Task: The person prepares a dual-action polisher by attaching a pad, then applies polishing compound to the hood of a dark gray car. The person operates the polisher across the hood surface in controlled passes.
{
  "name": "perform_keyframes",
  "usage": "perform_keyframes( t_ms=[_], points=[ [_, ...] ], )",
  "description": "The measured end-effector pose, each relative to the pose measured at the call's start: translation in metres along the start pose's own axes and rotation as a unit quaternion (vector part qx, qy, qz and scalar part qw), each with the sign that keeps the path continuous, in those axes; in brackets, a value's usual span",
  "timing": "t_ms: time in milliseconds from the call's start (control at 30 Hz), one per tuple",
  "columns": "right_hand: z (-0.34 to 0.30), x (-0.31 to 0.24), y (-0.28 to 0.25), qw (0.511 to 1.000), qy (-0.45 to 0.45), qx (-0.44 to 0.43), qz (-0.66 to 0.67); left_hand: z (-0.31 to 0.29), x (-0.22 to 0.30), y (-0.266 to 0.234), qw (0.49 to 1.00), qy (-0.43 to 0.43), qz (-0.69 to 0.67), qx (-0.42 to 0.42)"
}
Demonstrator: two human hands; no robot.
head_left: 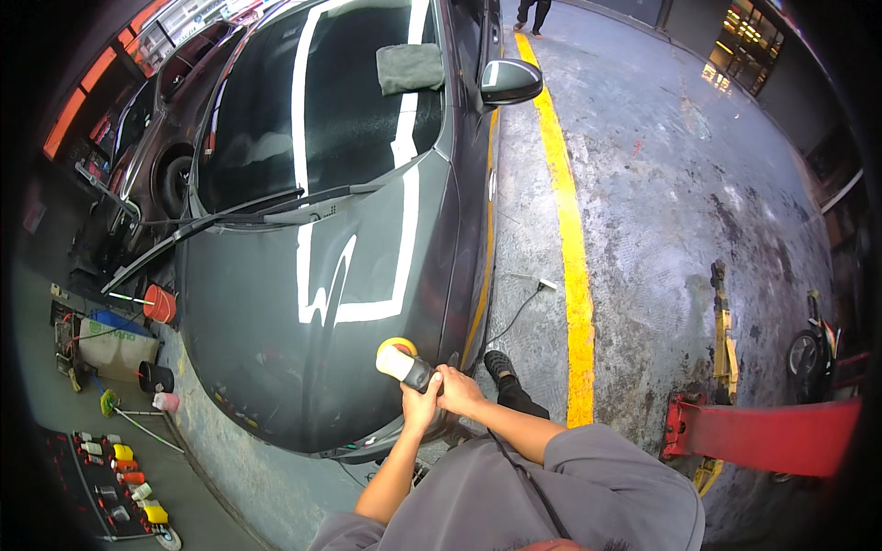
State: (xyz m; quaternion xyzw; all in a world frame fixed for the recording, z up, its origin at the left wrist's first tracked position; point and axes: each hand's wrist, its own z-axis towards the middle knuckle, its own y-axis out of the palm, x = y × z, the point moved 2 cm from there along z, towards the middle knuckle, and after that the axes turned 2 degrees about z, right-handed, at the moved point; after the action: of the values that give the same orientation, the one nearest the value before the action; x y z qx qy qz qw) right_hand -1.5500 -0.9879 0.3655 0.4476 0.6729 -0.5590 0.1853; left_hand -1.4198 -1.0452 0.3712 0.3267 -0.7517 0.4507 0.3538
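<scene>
Both my hands are closed round the black rear part of a cream-and-black car polisher (pixel 400 364) with a yellow pad. My left hand (pixel 422 400) grips it from the left and below, my right hand (pixel 457 389) from the right, close beside the left. The polisher is at the near right part of a dark grey car's hood (pixel 266 340); whether the pad touches the paint, I cannot tell. A black cord (pixel 514 464) runs over my grey shirt. A folded grey cloth (pixel 409 69) rests on the windshield (pixel 358 119), near its right edge.
A wiper (pixel 211 225) sticks out past the hood's left side. Buckets, including a red one (pixel 160 304), and a cart of bottles (pixel 119 482) stand left. Right are a yellow floor line (pixel 562 184), a cable (pixel 522 308) and a red beam (pixel 763 436). A person's legs (pixel 533 14) show far off.
</scene>
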Motion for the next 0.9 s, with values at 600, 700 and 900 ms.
perform_keyframes(
  t_ms=[600, 700, 900],
  points=[
    [0.009, -0.011, -0.002, 0.998, -0.010, 0.043, 0.043, 0.010, 0.021, -0.002, 0.998, -0.021, 0.026, -0.050],
    [0.007, -0.013, -0.003, 0.999, -0.011, 0.036, 0.031, 0.009, 0.020, -0.004, 0.997, -0.032, 0.039, -0.053],
    [0.003, -0.021, -0.009, 0.999, 0.005, 0.027, 0.035, 0.013, 0.018, -0.007, 0.997, -0.021, 0.044, -0.064]
  ],
)
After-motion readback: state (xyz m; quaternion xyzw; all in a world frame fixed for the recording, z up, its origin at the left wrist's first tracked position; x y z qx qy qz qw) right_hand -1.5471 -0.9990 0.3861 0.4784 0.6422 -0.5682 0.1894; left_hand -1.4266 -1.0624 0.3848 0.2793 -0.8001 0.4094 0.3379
